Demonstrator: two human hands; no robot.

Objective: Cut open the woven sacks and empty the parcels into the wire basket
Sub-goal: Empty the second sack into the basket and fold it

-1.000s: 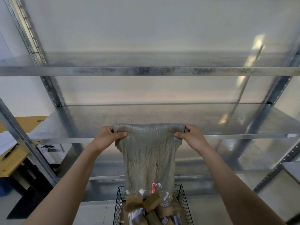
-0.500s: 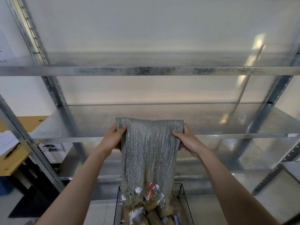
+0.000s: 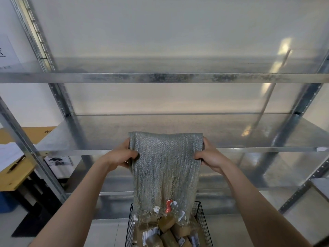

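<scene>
We look down along two bare forearms stretched out in front of a tall galvanised metal shelving rack point(image 3: 160, 78). Between our hands hangs a grey-green woven sack point(image 3: 165, 172), held up by its closed end with its open, frayed mouth pointing down. Our left hand point(image 3: 119, 157) grips the sack's upper left edge, thumb across the front and fingers curled behind the cloth. Our right hand point(image 3: 210, 157) grips the upper right edge in the same way. The fabric hangs slack and flat between them.

The ragged lower edge of the sack, with torn white label scraps and a red tag point(image 3: 168, 208) stuck to it, dips just inside the top of a black wire basket point(image 3: 203, 221) directly below. In the basket lie brown parcels point(image 3: 167, 236), wrapped in tape and bearing printed labels, piled against one another; the sack's fringe touches the top ones.

At the far left, beyond the rack's upright, stands a wooden table point(image 3: 10, 177) carrying white paper and a pen point(image 3: 16, 164).
</scene>
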